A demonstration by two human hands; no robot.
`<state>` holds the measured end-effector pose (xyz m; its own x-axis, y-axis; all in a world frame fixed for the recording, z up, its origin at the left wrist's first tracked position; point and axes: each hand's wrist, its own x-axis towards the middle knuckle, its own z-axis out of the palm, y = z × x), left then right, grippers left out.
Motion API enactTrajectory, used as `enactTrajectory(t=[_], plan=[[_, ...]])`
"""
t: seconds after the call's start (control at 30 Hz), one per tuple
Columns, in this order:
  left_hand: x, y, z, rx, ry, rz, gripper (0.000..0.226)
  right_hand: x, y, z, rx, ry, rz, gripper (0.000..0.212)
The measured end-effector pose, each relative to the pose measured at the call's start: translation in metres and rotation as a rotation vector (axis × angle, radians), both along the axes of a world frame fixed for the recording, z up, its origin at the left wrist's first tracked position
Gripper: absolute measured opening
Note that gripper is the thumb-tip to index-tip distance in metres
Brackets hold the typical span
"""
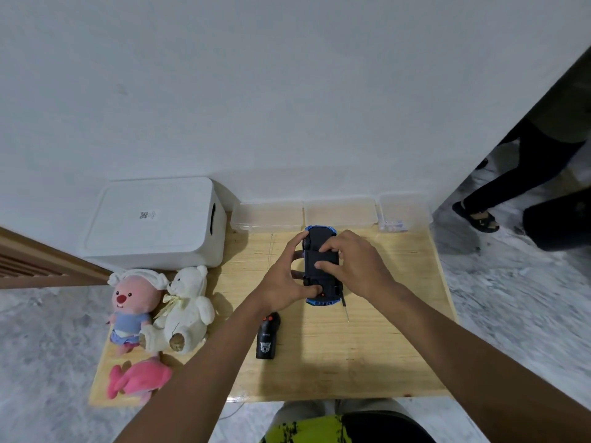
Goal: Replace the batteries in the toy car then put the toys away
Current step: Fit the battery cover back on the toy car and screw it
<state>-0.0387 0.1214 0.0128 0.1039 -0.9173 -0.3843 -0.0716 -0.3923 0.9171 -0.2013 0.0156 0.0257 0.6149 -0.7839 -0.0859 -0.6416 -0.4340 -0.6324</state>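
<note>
Fingers (296, 243) of the left hand (284, 279) curl round the 9 o'clock flank of the toy car (321, 238), with the thumb laid across its near end. This clamp appears meant to stop the car sliding. The car lies belly-up at the middle of the wooden table (383, 346), its black underside facing the person and blue bodywork showing only at the 12 and 6 o'clock ends. That puts the battery bay within reach. The right hand (358, 265) arches over the car from 3 o'clock, its bent fingertips planted on the underside. Whether they pinch a battery cover or only push on it cannot be told.

A slim screwdriver (345, 310) lies just beside the car at its 5 o'clock corner, probably kept close for the cover screw. The black remote control (268, 335) rests at 7 o'clock, apart from the car.

At the table's 9 o'clock edge sit a pink plush (131, 308), a white teddy bear (185, 311) and a pink plush fish (137, 378), below the white lidded storage box (153, 222) at 10 o'clock, likely their destination. Clear plastic containers (340, 212) line the wall at 12 o'clock. Judging by this, the battery step is under way and tidying has not begun.
</note>
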Motion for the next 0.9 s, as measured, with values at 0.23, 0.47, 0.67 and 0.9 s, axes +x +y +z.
enactTrajectory(t=[0.23, 0.47, 0.67, 0.9], plan=[[0.001, 0.005, -0.004, -0.025, -0.03, 0.02, 0.105, 0.011, 0.009, 0.002, -0.024, 0.02, -0.106, 0.033], [0.01, 0.002, -0.007, 0.003, -0.019, 0.02, 0.107, -0.008, 0.003, -0.009, 0.003, -0.097, -0.307, 0.014], [0.016, 0.007, -0.011, 0.031, -0.019, 0.02, 0.107, -0.029, 0.009, -0.069, 0.378, 0.439, -0.25, 0.031], [0.021, 0.006, -0.01, 0.039, -0.028, 0.014, 0.107, -0.028, 0.022, -0.101, 0.339, 0.378, -0.341, 0.011]])
